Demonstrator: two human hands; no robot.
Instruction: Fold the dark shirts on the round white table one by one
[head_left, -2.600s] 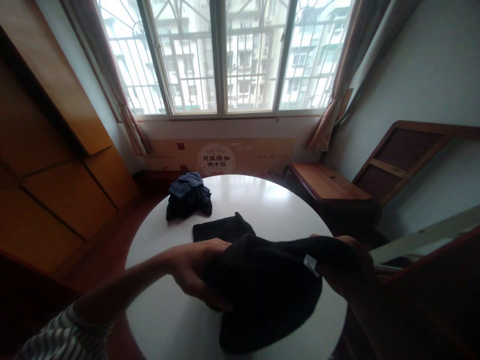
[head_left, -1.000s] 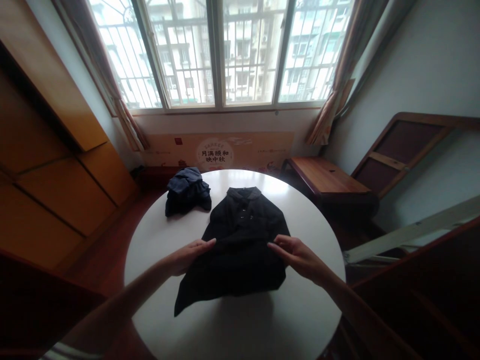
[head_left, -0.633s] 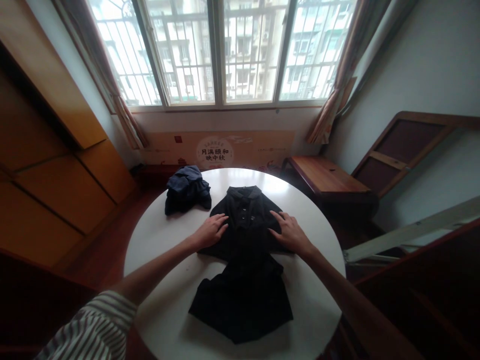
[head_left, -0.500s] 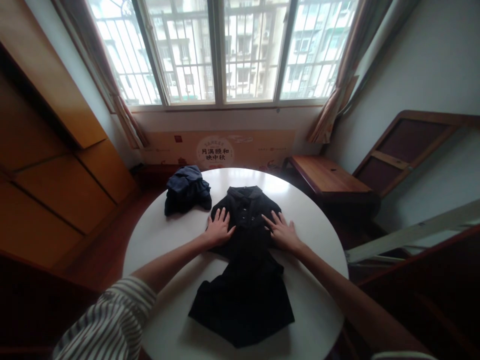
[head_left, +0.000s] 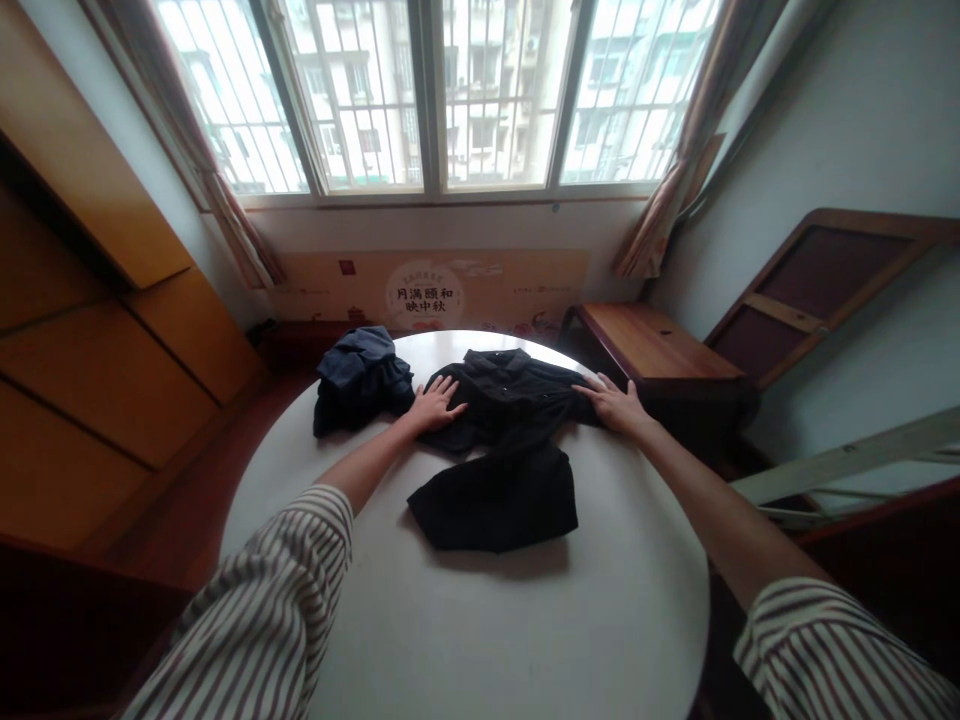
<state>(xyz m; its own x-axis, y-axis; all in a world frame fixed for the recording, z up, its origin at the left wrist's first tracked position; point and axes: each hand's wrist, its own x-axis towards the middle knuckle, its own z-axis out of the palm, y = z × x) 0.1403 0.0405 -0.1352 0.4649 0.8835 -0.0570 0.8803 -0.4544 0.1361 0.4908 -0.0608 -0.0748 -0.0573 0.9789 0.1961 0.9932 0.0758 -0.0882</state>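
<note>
A black polo shirt (head_left: 502, 480) lies rumpled on the white round table (head_left: 570, 620), its collar toward the window and its lower half bunched. My left hand (head_left: 439, 405) rests flat on the shirt's left side with fingers spread, close to a crumpled pile of navy clothing (head_left: 360, 380). My right hand (head_left: 611, 405) lies at the end of the right sleeve, its fingertips on the black cloth. Striped sleeves cover both my upper arms.
A wooden bench (head_left: 660, 345) stands beyond the table at the right, with a leaning wooden frame (head_left: 810, 290) above it. Orange wardrobe doors (head_left: 105, 400) fill the left side. A printed board (head_left: 424, 295) sits below the barred window.
The shirt, earlier held up and then spread flat, now lies farther from me and more bunched. My hands have moved apart and away from me along its sides.
</note>
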